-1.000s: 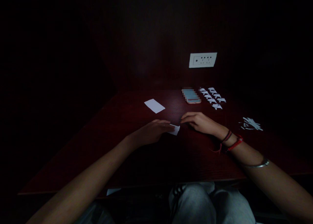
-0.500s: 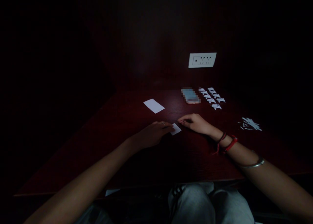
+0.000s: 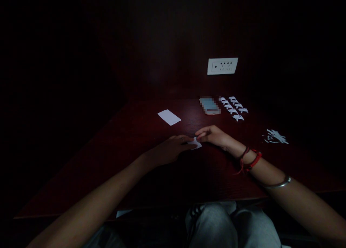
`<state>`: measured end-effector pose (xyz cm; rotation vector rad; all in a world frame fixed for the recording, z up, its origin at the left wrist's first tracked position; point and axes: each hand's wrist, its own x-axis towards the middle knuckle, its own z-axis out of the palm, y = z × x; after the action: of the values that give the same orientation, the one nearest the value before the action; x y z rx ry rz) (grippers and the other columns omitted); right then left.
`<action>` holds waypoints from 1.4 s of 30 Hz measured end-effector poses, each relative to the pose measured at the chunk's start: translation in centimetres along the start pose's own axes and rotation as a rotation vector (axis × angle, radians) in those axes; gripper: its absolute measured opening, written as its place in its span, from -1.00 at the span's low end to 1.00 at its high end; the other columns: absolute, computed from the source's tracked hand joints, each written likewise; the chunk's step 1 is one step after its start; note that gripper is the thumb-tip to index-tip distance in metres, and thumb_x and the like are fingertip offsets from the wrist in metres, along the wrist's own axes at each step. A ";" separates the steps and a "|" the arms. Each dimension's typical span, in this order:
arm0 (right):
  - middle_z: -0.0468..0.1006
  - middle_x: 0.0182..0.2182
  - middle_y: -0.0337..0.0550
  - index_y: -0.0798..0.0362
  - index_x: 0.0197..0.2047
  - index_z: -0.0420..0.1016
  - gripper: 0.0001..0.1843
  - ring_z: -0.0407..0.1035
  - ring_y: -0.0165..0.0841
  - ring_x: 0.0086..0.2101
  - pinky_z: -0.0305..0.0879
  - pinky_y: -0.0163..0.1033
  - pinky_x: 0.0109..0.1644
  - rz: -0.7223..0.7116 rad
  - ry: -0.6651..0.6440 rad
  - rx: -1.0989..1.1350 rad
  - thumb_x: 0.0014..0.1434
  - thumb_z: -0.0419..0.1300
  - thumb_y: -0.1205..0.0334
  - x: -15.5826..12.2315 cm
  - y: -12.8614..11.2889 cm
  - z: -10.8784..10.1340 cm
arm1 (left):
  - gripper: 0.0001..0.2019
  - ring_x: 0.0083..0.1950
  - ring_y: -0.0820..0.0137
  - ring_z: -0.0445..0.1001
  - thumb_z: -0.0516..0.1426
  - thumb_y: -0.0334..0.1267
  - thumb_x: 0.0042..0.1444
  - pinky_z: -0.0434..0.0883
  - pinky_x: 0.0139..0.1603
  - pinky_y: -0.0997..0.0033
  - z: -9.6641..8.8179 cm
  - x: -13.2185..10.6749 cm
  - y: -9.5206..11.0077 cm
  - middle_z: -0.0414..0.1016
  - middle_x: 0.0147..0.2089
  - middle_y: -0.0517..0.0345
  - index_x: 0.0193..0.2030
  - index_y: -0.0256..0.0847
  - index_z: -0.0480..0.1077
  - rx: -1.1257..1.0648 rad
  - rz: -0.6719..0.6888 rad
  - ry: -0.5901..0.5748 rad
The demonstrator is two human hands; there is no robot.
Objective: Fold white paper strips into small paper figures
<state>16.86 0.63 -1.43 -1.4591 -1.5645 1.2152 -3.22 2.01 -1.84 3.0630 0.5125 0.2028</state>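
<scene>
A small piece of white paper (image 3: 198,145) lies on the dark red table between my hands. My left hand (image 3: 171,149) reaches in from the left, fingers stretched out and thumb apart, with the tips resting on the paper; a ring shows on one finger. From the right, my right hand (image 3: 212,135) touches the paper's upper right corner, thumb and forefinger drawn close together on it. The dim light hides the finer folds of the paper.
A larger white sheet (image 3: 169,117) lies farther back. Beyond my right hand are a phone (image 3: 210,106) and two rows of small folded papers (image 3: 228,105). Thin white strips (image 3: 276,136) lie in a pile at right. A wall socket (image 3: 222,66) sits above the table (image 3: 108,161).
My right hand has come slightly left and its fingertips now meet the paper's corner. My left fingers have spread and slid farther across the paper.
</scene>
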 end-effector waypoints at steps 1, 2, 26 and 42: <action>0.50 -0.46 -0.16 0.18 -0.31 0.40 -0.77 0.36 -0.47 -0.47 0.28 -0.35 -0.34 0.005 0.008 -0.012 -0.13 0.14 0.50 0.0 0.1 0.0 | -0.33 0.19 0.30 -0.01 -0.10 -0.65 -0.09 0.06 0.10 0.20 0.0 0.0 0.0 0.00 0.20 0.16 0.15 0.00 -0.01 0.003 0.002 -0.005; 0.50 -0.45 -0.16 0.18 -0.30 0.40 -0.76 0.36 -0.46 -0.46 0.28 -0.34 -0.33 -0.004 0.021 -0.041 -0.14 0.14 0.49 0.1 0.3 -0.1 | -0.33 0.19 0.29 -0.02 -0.10 -0.65 -0.10 0.06 0.11 0.19 -0.1 0.0 0.1 -0.02 0.21 0.16 0.15 0.00 -0.01 0.006 0.004 -0.008; 0.43 -0.46 -0.20 0.18 -0.22 0.35 -0.65 0.28 -0.51 -0.51 0.24 -0.37 -0.41 -0.120 0.029 -0.078 -0.17 0.13 0.53 0.7 1.2 0.2 | -0.32 0.13 0.28 0.05 -0.06 -0.64 -0.10 0.08 0.07 0.21 -0.3 0.0 0.6 0.04 0.15 0.14 0.15 0.07 -0.01 0.009 -0.009 -0.013; 0.49 -0.47 -0.19 0.13 -0.39 0.47 -0.82 0.32 -0.45 -0.45 0.20 -0.36 -0.40 -0.258 -0.003 -0.390 -0.14 0.19 0.28 0.2 1.0 -1.1 | -0.34 0.17 0.25 0.00 -0.06 -0.62 -0.08 0.06 0.07 0.15 -0.5 -0.5 0.3 -0.03 0.21 0.16 0.15 0.02 -0.02 0.036 0.004 -0.026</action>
<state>18.19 0.94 -1.98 -1.4274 -2.0020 0.7928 -3.64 1.59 -1.36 3.0973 0.5149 0.1555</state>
